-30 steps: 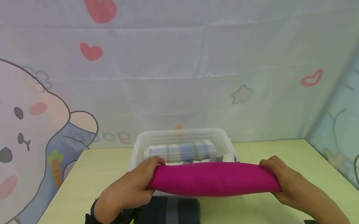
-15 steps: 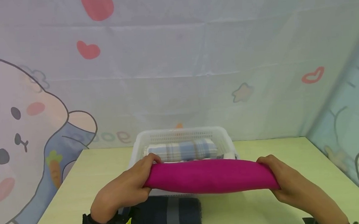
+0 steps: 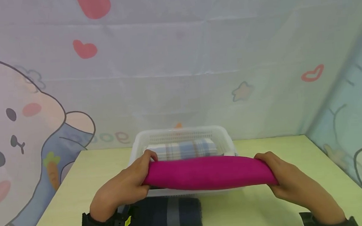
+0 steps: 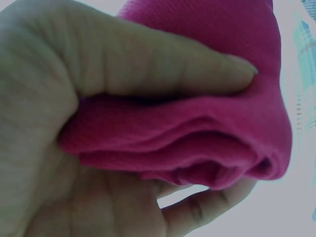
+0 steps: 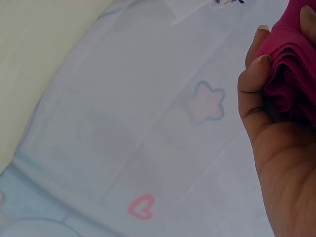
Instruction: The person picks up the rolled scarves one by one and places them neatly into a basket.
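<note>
Fingers (image 4: 163, 69) of the left hand (image 3: 123, 191) and right hand (image 3: 287, 184) are curling round opposite ends of the magenta towel roll (image 3: 208, 173), which is hanging level just above the near rim of the white basket (image 3: 134, 153). Risk: layered ends are looking loose, so an uneven grip could let it unroll or sag mid-span. A plaid towel (image 3: 183, 149) is lying inside the basket; a dark rolled towel (image 3: 168, 216) is sitting on the desk (image 3: 89, 179) before the basket.
</note>
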Demonstrator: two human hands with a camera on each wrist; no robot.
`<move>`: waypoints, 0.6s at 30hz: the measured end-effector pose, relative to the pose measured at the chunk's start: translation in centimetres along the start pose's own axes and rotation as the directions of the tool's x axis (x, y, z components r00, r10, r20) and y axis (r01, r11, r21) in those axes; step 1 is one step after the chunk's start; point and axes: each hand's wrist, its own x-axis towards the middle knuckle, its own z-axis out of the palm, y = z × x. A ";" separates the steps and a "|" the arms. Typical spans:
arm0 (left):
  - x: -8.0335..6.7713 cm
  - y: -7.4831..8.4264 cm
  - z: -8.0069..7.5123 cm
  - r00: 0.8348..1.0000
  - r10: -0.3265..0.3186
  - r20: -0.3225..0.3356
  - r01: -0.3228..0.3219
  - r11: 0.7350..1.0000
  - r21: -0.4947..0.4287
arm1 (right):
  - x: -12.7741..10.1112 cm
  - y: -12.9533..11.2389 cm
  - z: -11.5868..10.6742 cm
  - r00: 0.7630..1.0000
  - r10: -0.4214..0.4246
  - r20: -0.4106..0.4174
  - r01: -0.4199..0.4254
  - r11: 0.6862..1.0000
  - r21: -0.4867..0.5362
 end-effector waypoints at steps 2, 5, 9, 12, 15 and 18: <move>0.1 -0.2 -0.1 1.000 -0.001 -0.003 0.001 1.000 0.010 | 0.2 -0.1 0.0 1.000 0.009 0.002 -0.009 1.000 0.003; 0.1 -0.4 -0.2 1.000 -0.002 -0.009 0.002 1.000 0.012 | 0.3 -0.2 0.0 1.000 0.019 0.016 -0.020 1.000 0.012; 0.3 -0.7 -0.2 1.000 0.000 -0.013 0.000 1.000 0.008 | 0.5 -0.2 0.0 0.999 0.033 0.025 -0.033 0.999 0.008; 0.4 -0.7 -0.3 1.000 -0.011 -0.007 0.011 1.000 -0.002 | 0.6 -0.1 0.0 0.999 0.035 0.023 -0.035 0.999 0.015; 0.6 -0.8 -0.3 1.000 -0.018 -0.003 0.018 1.000 -0.014 | 0.7 0.0 0.1 0.999 0.041 0.023 -0.041 0.999 0.022; 0.4 -1.1 -0.5 1.000 -0.031 -0.004 0.031 0.999 -0.019 | 1.1 0.0 0.3 0.999 0.043 0.025 -0.044 0.999 0.026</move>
